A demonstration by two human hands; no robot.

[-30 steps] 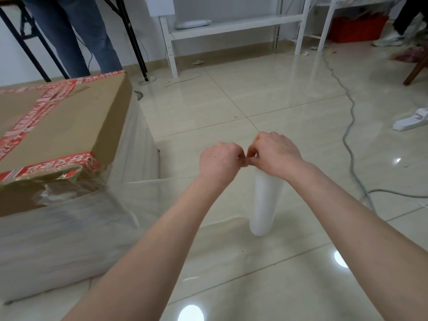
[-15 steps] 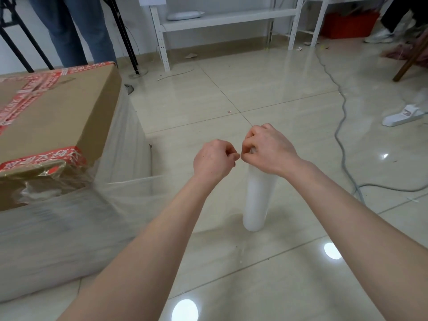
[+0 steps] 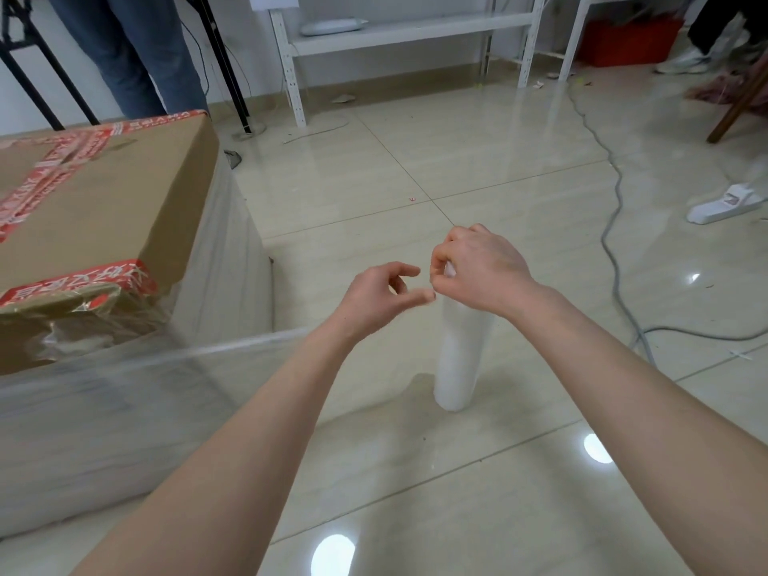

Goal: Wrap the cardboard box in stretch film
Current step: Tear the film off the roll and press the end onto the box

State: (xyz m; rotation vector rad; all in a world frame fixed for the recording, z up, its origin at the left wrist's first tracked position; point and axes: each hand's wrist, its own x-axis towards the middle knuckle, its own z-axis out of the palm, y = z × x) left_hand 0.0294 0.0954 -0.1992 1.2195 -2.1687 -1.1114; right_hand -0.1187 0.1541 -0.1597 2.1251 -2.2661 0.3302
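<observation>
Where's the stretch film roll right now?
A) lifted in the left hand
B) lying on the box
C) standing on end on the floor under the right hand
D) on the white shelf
C: the stretch film roll stands on end on the floor, the right hand gripping its top.

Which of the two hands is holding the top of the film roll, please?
The right hand: its fingers curl over the top of the roll, while the left hand hangs beside it, loosely curled.

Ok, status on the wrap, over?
Right grip holds top of upright film roll; left grip loosely curled, nothing visible in it. Cardboard box sides filmed, top mostly bare. Grey cable on floor right, clear of roll.
</observation>
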